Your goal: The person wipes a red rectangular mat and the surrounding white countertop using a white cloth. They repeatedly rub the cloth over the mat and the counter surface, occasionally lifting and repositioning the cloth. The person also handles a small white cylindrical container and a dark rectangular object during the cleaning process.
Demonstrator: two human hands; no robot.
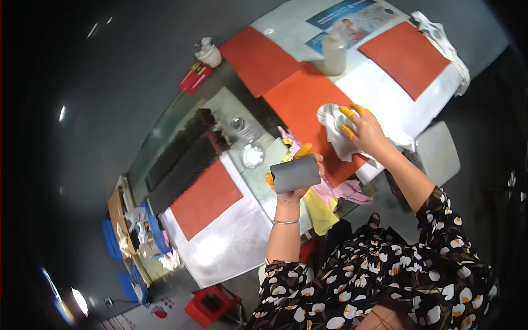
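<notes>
My left hand point(297, 190), with yellow finger cots, is closed around a dark grey rectangular piece point(295, 174) with a smooth face. The piece is held up over the near edge of the worktable. To the right, my right hand point(367, 132) also wears yellow finger cots, its thumb and fingers around part of a white cloth point(342, 144). The cloth drapes down across an orange mat point(300, 91) and under my wrist. Beside the fingertips is a round, pale dish point(326, 113), partly covered by the cloth.
Rows of dark pieces point(184, 170) stand on the left, near a red-orange mat point(206, 198). A clear bottle point(242, 129) and a round clear container point(253, 156) are close to my left hand. Farther back stands a translucent bottle point(334, 55). Pink and yellow cloths point(322, 212) hang over the edge.
</notes>
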